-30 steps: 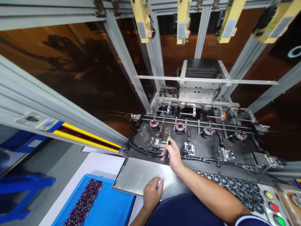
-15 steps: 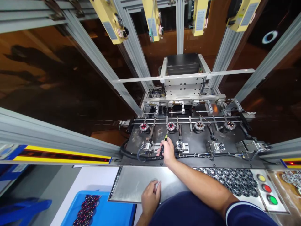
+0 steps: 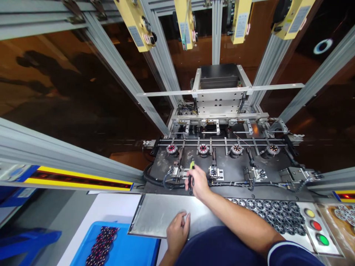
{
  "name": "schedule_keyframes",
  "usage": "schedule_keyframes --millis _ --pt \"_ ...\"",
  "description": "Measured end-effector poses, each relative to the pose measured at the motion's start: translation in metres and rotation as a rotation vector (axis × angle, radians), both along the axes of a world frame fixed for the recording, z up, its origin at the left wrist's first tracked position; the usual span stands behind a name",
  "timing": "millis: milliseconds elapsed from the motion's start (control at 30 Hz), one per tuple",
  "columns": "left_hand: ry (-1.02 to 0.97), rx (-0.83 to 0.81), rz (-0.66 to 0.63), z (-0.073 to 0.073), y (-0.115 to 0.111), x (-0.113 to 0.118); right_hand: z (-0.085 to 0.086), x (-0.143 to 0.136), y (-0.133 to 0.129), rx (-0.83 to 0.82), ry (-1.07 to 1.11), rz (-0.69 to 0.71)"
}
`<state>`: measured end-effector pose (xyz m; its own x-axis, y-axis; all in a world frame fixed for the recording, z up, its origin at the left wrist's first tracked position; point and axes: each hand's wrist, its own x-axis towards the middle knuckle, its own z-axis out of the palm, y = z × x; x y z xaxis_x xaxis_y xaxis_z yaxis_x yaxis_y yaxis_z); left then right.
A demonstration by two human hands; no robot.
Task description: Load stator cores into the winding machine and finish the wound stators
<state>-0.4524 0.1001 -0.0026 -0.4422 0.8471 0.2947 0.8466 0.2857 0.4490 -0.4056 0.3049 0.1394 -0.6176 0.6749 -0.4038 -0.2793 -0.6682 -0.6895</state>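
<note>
My right hand (image 3: pixel 198 181) is closed around a black tool with a yellow-green end (image 3: pixel 192 165), held over the dark machine plate (image 3: pixel 163 162). Just beyond the tool, a round part with a red centre (image 3: pixel 203 149) sits in its fixture; another red-centred part (image 3: pixel 171 149) is to its left. Two round parts with paler centres (image 3: pixel 236 149) (image 3: pixel 273 149) sit further right. Low over the bare metal tray (image 3: pixel 152 214), my left hand (image 3: pixel 178 231) has curled fingers and thumb; whether anything small is between them is hidden.
A blue bin (image 3: pixel 133 244) with dark and red round parts stands at the lower left. Rows of metal rings (image 3: pixel 277 214) lie at the right, beside yellow, red and green buttons (image 3: pixel 315 225). Metal clamps (image 3: pixel 216 173) and cables cross the plate's front. Yellow units hang above.
The tool has turned more upright in my right hand, its yellow-green end moving slightly left, away from the red-centred part. My left hand stays put. The view has shifted a little.
</note>
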Motion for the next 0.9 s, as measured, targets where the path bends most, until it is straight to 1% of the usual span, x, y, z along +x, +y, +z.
schedule_keyframes --millis 33,100,133,167,200,233,300,367,433,500,600,767,900 --pt "-0.002 -0.003 0.000 0.001 0.000 0.000 0.010 0.014 -0.007 0.018 0.052 0.110" --pt "-0.008 -0.009 0.001 0.002 0.000 0.000 0.031 0.050 -0.021 0.046 0.154 0.340" --pt "-0.013 -0.010 0.003 0.003 -0.001 0.000 0.040 0.070 -0.026 0.060 0.192 0.422" --pt "-0.020 -0.011 0.005 0.003 -0.001 0.000 0.046 0.090 -0.028 0.070 0.224 0.478" --pt "-0.027 -0.011 0.008 0.003 -0.001 0.000 0.050 0.109 -0.028 0.086 0.234 0.472" --pt "-0.036 -0.011 0.011 0.003 -0.002 0.000 0.051 0.126 -0.025 0.098 0.203 0.405" --pt "-0.053 -0.012 0.019 0.002 -0.002 0.000 0.044 0.151 -0.012 0.117 0.090 0.191" --pt "-0.068 -0.015 0.026 0.000 -0.003 -0.001 0.029 0.165 0.006 0.117 -0.031 -0.006" --pt "-0.079 -0.019 0.033 -0.003 -0.004 -0.001 0.013 0.170 0.022 0.103 -0.099 -0.116" --pt "-0.084 -0.028 0.036 -0.005 -0.005 -0.002 -0.002 0.170 0.034 0.088 -0.135 -0.190" --pt "-0.082 -0.052 0.033 -0.007 -0.007 -0.003 -0.016 0.165 0.045 0.078 -0.143 -0.264" --pt "-0.080 -0.105 0.038 -0.007 -0.008 -0.005 -0.031 0.158 0.053 0.048 -0.141 -0.346" --pt "-0.090 -0.131 0.046 -0.008 -0.008 -0.006 -0.038 0.158 0.056 0.026 -0.132 -0.371"
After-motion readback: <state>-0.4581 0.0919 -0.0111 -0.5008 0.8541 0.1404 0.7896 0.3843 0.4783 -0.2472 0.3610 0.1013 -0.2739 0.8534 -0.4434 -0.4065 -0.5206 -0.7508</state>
